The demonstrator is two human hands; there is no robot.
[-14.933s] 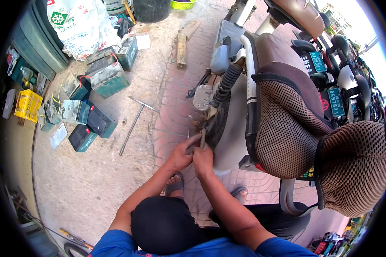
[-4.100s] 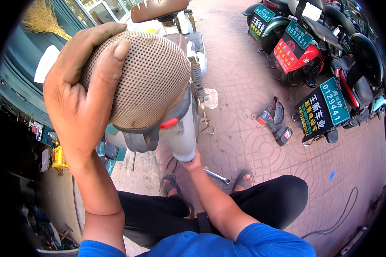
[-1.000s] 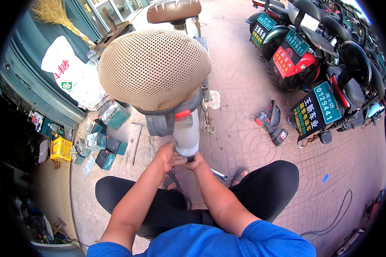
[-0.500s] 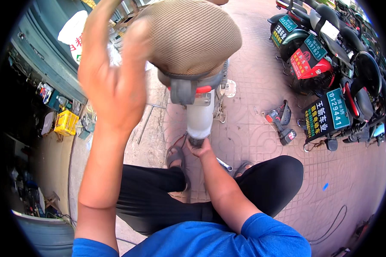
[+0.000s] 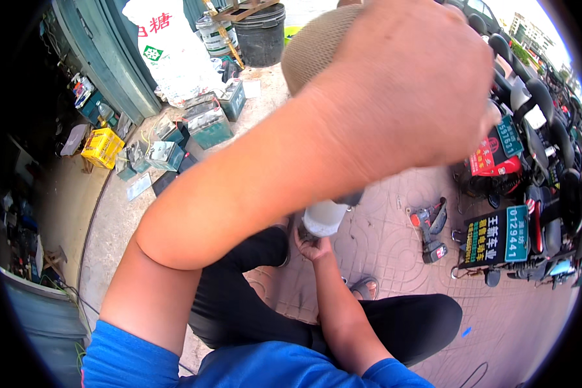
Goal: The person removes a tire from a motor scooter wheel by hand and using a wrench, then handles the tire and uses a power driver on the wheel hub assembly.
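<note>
My left hand (image 5: 407, 90) is raised high across the view, blurred, over the beige mesh seat cover (image 5: 313, 48) of the scooter; its fingers are mostly hidden, so its grip is unclear. Behind my forearm, the scooter's grey-white cylindrical rear part (image 5: 323, 216) hangs low between my legs. My right hand (image 5: 312, 244) wraps its fingers around the dark lower end of that part. Much of the scooter is hidden by my left arm and hand.
Parked scooters (image 5: 507, 194) line the right. A cordless power tool (image 5: 427, 229) lies on the pink pavers (image 5: 381, 258). At the left are old batteries (image 5: 210, 129), a yellow crate (image 5: 103, 147), a white sack (image 5: 168, 58), a black bucket (image 5: 260, 39) and a metal doorway (image 5: 119, 77).
My left hand rose from beside my right hand and swept right across the seat cover, now filling the upper middle. My right hand stays low on the cylinder. The view has shifted.
</note>
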